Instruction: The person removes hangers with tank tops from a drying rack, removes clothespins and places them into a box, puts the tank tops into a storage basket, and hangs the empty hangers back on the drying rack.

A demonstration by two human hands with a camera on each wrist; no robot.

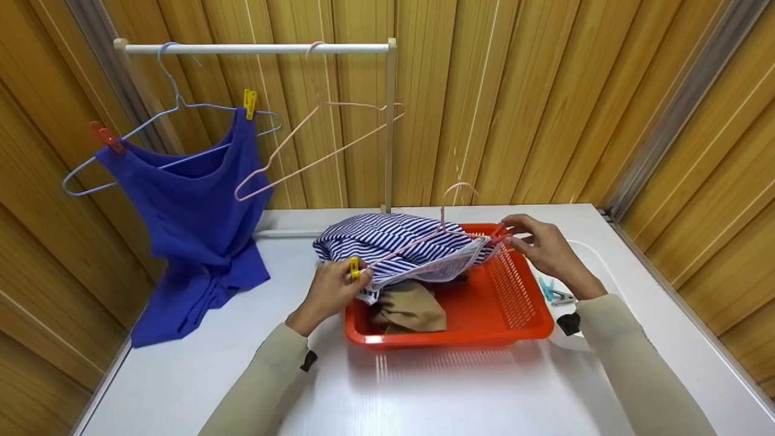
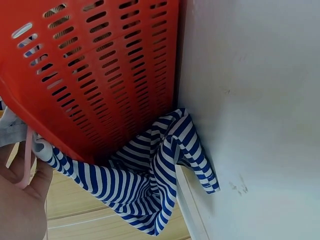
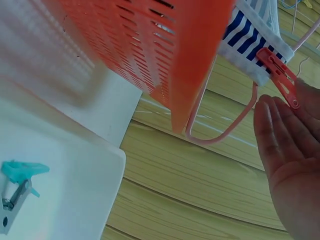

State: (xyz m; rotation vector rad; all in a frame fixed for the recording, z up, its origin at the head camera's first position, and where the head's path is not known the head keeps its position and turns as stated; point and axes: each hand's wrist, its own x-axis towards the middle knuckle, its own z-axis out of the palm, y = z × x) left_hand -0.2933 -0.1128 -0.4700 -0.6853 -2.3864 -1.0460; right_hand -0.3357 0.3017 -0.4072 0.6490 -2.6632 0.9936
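Observation:
My left hand (image 1: 330, 287) grips the left end of a pink hanger (image 1: 442, 215) together with the garment's light edge. A yellow clothespin (image 1: 354, 267) stands at its fingers. From this hanger hangs a blue-and-white striped garment (image 1: 387, 233), spread over the basket and draping past its left side. At the other end, my right hand (image 1: 548, 248) pinches a red clothespin (image 3: 277, 75) between thumb and fingers. That pin is clipped on the garment's white-edged strap, beside the hanger's looped end. Below lies the red basket (image 1: 448, 339), with a brown cloth (image 1: 415, 309) inside.
A blue garment (image 1: 200, 200) hangs at left from a blue hanger with red and yellow clothespins. Beside it, a bare pink hanger (image 1: 303, 175) hangs on the rack's white bar (image 1: 260, 48). Right of the basket, a white tray (image 1: 599, 266) holds teal and metal clips.

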